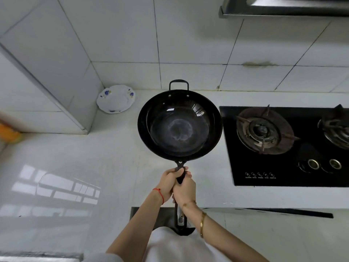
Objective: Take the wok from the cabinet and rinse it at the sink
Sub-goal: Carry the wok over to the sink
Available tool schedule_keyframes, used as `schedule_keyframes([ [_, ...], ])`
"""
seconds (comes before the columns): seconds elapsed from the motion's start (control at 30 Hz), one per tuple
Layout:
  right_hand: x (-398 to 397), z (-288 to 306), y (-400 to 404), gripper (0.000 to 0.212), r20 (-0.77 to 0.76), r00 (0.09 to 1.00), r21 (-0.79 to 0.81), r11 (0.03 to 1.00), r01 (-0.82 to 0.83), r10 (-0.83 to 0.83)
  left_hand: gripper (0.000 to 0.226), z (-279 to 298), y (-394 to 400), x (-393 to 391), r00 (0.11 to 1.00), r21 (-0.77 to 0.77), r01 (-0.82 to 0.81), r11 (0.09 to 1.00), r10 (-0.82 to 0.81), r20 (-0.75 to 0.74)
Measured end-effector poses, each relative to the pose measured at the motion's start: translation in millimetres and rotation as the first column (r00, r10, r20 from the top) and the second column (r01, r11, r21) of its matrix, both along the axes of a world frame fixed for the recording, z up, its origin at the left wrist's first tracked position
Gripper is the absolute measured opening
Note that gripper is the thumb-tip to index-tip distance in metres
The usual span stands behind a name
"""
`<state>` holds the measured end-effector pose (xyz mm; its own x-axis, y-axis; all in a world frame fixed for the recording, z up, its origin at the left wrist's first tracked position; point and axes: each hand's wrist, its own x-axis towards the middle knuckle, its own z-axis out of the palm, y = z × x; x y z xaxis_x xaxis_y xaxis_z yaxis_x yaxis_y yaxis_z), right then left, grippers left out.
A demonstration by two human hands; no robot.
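Round black metal wok (179, 125) with long dark handle and small loop handle at far rim, held level above pale worktop (113, 148), frame centre. Left hand (168, 183) and right hand (184, 191) both wrapped round long handle, right nearer body. Black glass gas hob (283, 167) right. White flowered plate (115, 99) in upper-left corner by tiled wall.

Both hands grip the wok's long handle (180, 176), left hand (168, 183) just left of right hand (184, 190). Beyond the fingers the wok (179, 125) is over the countertop (113, 157). A plate (115, 98) lies far left of the fingers, the stove (283, 148) right.
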<state>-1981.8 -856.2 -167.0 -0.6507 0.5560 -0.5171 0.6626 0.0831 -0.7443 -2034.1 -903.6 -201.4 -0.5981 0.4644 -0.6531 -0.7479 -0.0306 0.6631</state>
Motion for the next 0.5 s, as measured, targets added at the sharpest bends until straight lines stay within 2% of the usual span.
schedule_keyframes([
  [0.23,-3.1,-4.1,-5.4,0.007,0.019,1.0,0.024,1.0,0.002,-0.002,0.025,-5.9,-2.6,-1.2,1.0,0.014,0.01,1.0,-0.01,0.008],
  [0.5,-4.4,-12.1,-8.8,0.018,0.028,0.999,0.022,1.0,0.019,-0.02,0.027,-7.0,-6.2,-1.3,1.0,0.025,0.024,0.999,-0.025,0.003],
])
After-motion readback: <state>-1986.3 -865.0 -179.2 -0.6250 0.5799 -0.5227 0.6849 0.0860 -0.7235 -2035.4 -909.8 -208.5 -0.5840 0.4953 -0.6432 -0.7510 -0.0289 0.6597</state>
